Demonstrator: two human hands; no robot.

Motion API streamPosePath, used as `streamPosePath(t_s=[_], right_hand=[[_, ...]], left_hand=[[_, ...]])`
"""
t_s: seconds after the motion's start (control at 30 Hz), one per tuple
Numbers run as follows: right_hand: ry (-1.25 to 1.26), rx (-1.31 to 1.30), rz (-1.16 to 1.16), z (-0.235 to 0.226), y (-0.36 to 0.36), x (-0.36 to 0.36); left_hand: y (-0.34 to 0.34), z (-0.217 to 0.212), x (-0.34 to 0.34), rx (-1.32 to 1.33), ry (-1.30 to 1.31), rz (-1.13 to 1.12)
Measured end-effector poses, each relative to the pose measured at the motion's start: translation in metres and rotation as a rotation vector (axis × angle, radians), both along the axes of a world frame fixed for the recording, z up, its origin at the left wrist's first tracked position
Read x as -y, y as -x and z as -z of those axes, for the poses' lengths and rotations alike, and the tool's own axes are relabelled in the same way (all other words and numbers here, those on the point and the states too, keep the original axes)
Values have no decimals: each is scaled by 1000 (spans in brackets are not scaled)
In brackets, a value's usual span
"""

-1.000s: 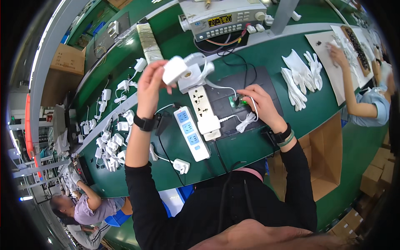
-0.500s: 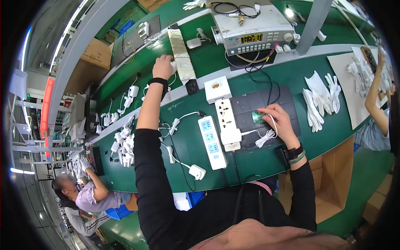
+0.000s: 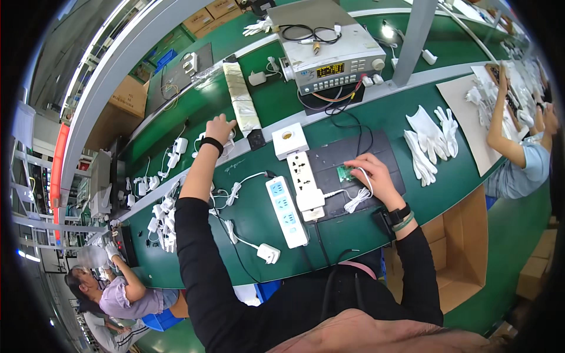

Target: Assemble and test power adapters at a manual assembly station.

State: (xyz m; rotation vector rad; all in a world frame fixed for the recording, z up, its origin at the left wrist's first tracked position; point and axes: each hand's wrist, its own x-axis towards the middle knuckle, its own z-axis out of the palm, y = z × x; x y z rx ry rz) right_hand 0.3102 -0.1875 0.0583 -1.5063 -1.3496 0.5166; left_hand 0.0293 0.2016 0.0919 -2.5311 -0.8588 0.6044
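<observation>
My left hand (image 3: 219, 129) reaches over the metal ledge at the bench's back left. Its fingers curl over a white charger (image 3: 230, 136), mostly hidden under the palm. My right hand (image 3: 374, 175) is closed in a pinch on the end of a white cable (image 3: 357, 201). The pinched end meets a small green circuit board (image 3: 345, 173) on the black mat (image 3: 381, 157); the contact is hidden by my fingers. This cable, tied in a bundle, runs to a white charger (image 3: 310, 200) plugged into the long white socket strip (image 3: 300, 169).
A blue-socket power strip (image 3: 286, 213) lies alongside. White chargers (image 3: 168, 219) heap at left, and one charger (image 3: 268, 253) lies near the front edge. White gloves (image 3: 428, 138) rest at right. A metering instrument (image 3: 332, 56) stands behind. Co-workers sit at left and right.
My left hand has come back toward me from the shelf, with the white charger now mostly under it. My right hand keeps its pinch at the circuit board. The whole view has shifted slightly.
</observation>
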Motion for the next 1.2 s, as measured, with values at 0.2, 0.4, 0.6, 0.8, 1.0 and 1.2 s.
streamPosePath(t_s=[0.2, 0.4, 0.6, 0.8, 1.0, 1.2], right_hand=[[85, -304, -79, -6, -24, 19], [-196, -96, -127, -78, 24, -2], [122, -387, -456, -96, 81, 2], [269, -736, -455, -52, 25, 49], [-40, -1272, -529, -45, -8, 68], [-5, -1118, -364, -61, -9, 65]], left_hand=[[8, -89, 64, 315, 218, -311], [12, -169, 181, 847, 1108, -102], [-13, -152, 222, 975, 1279, 98], [-31, -64, 188, 1104, 992, -87], [-60, -22, 202, 818, 569, 75], [-64, -9, 217, 728, 459, 154]])
